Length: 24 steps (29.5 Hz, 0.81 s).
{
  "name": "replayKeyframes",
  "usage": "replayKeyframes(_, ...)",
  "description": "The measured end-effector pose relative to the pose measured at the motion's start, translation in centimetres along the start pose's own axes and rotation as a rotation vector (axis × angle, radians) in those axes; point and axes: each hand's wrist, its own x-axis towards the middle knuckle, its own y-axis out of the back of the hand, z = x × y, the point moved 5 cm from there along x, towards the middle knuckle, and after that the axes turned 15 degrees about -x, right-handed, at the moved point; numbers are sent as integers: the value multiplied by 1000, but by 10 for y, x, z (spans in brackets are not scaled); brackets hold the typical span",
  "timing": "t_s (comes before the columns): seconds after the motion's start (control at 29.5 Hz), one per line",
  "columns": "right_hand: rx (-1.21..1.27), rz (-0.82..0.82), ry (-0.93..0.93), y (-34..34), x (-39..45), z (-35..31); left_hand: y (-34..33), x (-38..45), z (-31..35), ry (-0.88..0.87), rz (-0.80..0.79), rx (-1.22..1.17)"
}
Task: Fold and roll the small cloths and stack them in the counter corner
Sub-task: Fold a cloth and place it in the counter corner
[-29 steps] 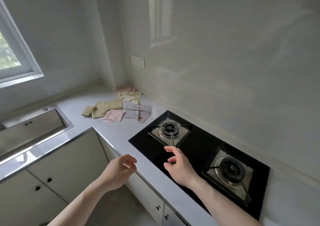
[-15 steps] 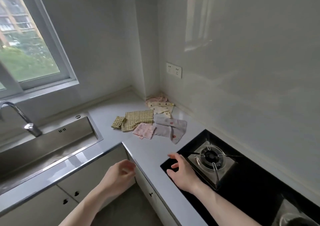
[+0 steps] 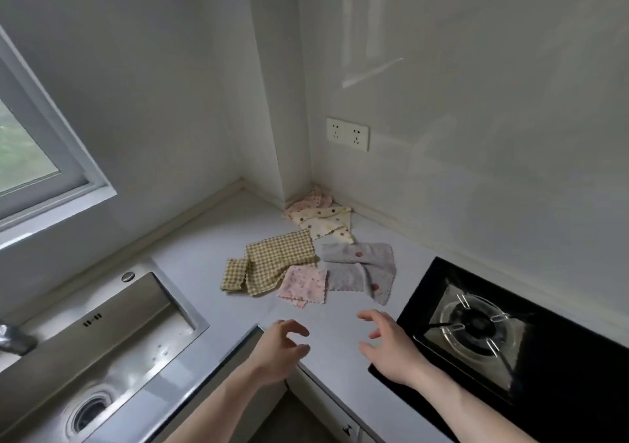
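Several small cloths lie unfolded on the white counter [image 3: 211, 238] near the corner. A yellow checked cloth [image 3: 275, 260] is on the left, a pink flowered cloth [image 3: 304, 284] in front, and a grey cloth with red dots [image 3: 362, 267] on the right. A cream spotted cloth [image 3: 328, 223] and a pink spotted cloth [image 3: 311, 201] sit deepest in the corner. My left hand [image 3: 277, 352] hovers over the counter's front edge, fingers loosely curled, holding nothing. My right hand [image 3: 391, 345] hovers beside it with fingers spread, a short way in front of the cloths.
A steel sink [image 3: 102, 337] with a tap [image 3: 15, 339] fills the left counter. A black gas hob [image 3: 493, 333] with a burner lies on the right. A double wall socket [image 3: 347, 134] is above the cloths, and a window [image 3: 30, 150] on the left.
The view has closed in on the counter corner, so the cloths look nearer. Both hands have come forward over the counter towards the cloths; the right hand has left the hob's edge.
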Motion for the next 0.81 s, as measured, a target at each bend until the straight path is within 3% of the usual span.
replayKeyframes(0.37,19,88,-324,-88,69,-44,79,104,-79,-39,-254,290)
replayKeyframes(0.71,-14,202,-349,-111,146,-27,63,194,-96,-221,-278,498)
replayKeyframes(0.81,-50,244,-291,-131,171,-12,59,213,-123,-382,-227,490)
